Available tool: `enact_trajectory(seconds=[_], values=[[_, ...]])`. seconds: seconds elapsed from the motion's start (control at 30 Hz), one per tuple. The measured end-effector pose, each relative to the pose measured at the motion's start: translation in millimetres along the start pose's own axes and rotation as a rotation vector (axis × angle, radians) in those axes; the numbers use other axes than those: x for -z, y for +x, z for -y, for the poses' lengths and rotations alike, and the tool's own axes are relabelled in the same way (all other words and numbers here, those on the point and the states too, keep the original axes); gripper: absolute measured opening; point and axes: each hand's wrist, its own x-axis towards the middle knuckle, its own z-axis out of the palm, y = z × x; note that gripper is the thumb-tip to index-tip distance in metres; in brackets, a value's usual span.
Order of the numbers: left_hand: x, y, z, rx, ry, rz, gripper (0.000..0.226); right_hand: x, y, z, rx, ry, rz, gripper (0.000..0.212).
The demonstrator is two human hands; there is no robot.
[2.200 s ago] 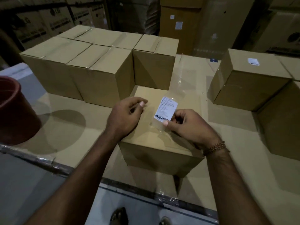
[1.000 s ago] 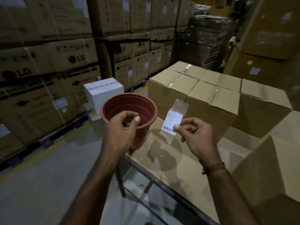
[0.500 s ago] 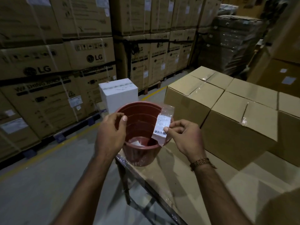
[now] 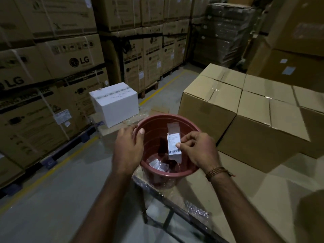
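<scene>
A reddish-brown plastic bucket (image 4: 184,120) stands at the left corner of the cardboard-covered table (image 4: 236,186). My right hand (image 4: 199,149) pinches a white barcode label (image 4: 173,144) backed by a strip of clear film and holds it upright over the bucket's mouth. My left hand (image 4: 128,149) is at the bucket's left rim, thumb inside and fingers outside. Clear film scraps (image 4: 157,164) lie at the bottom of the bucket.
Taped brown cartons (image 4: 210,106) stand packed together on the table to the right of the bucket. A white box (image 4: 115,102) sits beyond the bucket. Tall stacks of LG cartons (image 4: 52,67) on pallets line the aisle at left and behind.
I have turned left from the small carton to the bucket. My right hand carried the label over the bucket's mouth, and my left hand came to its rim.
</scene>
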Motion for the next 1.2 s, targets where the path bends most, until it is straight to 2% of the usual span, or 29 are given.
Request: enact_trajectory(seconds=[0.37, 0.53, 0.97, 1.07, 1.2], values=[[-1.4, 8.0, 25.2, -0.032, 0.068, 0.020, 0.044, -25.5, 6.7, 18.0, -0.062, -0.123, 0.040, 0.022], [-0.4, 8.8, 28.4, -0.055, 0.071, 0.022, 0.043, -30.2, 15.7, 23.6, -0.045, -0.300, -0.019, 0.025], [-0.6, 17.1, 23.2, -0.179, 0.099, -0.026, 0.036, -14.1, -1.2, 17.3, 0.094, -0.186, -0.143, 0.008], [1.2, 15.1, 4.1, -0.255, 0.137, 0.003, 0.035, -4.4, -15.1, 18.7, 0.115, -0.170, -0.195, 0.009], [-4.3, 4.0, -27.8, -0.338, 0.066, 0.092, 0.030, 15.7, -38.1, 17.8, 0.127, -0.144, -0.267, 0.008]])
